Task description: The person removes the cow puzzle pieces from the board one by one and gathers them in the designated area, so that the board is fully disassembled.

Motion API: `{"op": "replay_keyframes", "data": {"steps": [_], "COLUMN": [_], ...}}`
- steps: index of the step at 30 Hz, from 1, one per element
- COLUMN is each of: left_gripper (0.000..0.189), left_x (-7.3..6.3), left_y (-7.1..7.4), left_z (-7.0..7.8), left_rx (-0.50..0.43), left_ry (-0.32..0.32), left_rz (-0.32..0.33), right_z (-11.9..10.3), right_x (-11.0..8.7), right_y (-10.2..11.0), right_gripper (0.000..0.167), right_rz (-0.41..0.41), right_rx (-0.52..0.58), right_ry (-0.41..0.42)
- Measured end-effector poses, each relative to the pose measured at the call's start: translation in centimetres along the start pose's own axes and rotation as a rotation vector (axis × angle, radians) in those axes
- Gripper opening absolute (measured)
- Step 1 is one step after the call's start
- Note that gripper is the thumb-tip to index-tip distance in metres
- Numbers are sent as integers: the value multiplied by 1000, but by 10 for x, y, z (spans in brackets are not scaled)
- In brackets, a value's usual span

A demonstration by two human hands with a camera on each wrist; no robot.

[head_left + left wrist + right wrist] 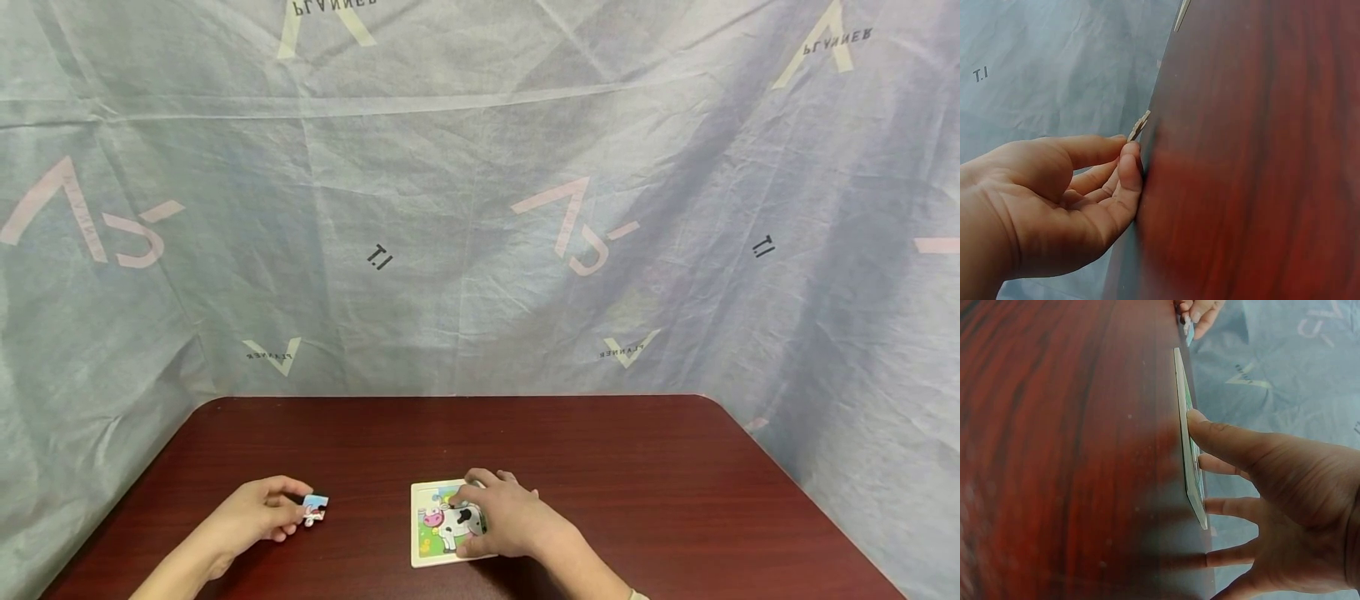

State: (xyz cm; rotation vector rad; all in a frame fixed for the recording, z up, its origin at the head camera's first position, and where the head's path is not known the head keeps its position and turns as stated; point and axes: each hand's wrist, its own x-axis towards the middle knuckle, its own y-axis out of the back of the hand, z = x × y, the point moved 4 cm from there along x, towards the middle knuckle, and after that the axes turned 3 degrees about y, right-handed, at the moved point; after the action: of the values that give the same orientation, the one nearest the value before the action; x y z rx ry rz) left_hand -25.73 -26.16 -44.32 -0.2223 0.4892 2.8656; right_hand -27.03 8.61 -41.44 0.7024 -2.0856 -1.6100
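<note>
On the left of the table, my left hand (258,517) pinches a small jigsaw piece (315,507) printed in light blue, white and brown. The left wrist view catches that piece (1139,125) nearly edge-on between thumb and fingertips. Near the middle lies a square puzzle board (416,533) with a cream rim and a black-and-white cow on green. My right hand (510,518) is spread over the board's right side, covering that part. Seen from the right wrist, its thumb touches the face of the board (1191,450), with the other fingers stretched out.
Both hands work above a dark red-brown wooden table (600,450) with rounded far corners. A grey cloth (465,250) with printed letters hangs behind it and along both sides.
</note>
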Motion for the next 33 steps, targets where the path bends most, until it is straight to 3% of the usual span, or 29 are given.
{"op": "replay_keyframes", "data": {"steps": [12, 26, 33], "left_gripper": [35, 33, 36], "left_x": [-5, -4, -6], "left_y": [4, 2, 3], "left_z": [-1, 5, 5], "left_rx": [28, 101, 94], "left_ry": [-4, 23, 52], "left_rz": [0, 95, 98], "right_z": [0, 2, 2], "right_x": [3, 0, 2], "right_y": [-3, -1, -2], "right_gripper": [52, 52, 52], "right_rz": [-22, -12, -15], "right_rx": [-4, 7, 13], "right_ry": [-6, -4, -3]}}
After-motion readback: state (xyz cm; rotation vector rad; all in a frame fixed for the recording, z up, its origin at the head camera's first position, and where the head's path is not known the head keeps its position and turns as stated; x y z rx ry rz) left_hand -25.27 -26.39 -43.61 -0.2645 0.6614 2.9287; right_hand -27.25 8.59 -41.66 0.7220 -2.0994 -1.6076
